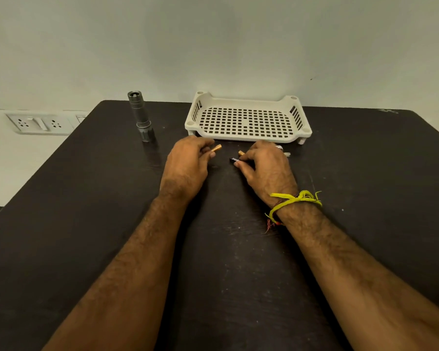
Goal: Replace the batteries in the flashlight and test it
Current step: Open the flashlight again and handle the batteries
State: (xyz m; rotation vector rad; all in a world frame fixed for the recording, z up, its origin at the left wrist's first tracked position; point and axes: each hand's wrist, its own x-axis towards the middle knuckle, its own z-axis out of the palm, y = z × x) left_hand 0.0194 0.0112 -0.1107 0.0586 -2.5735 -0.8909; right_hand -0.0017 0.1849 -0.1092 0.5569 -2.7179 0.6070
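Most of the battery [216,148] in the left hand [188,163] is hidden behind its fingers, the right hand [266,168] covers much of two more, and a small shiny thing [279,147] beyond that hand, near the tray [249,138], is too hidden to identify.

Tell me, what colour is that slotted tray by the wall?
Cream-white tray, with a grid of square holes; seen in the head view.

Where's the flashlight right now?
In the head view the flashlight stands on end at the table's far left, left of the white tray, beyond the left hand, untouched.
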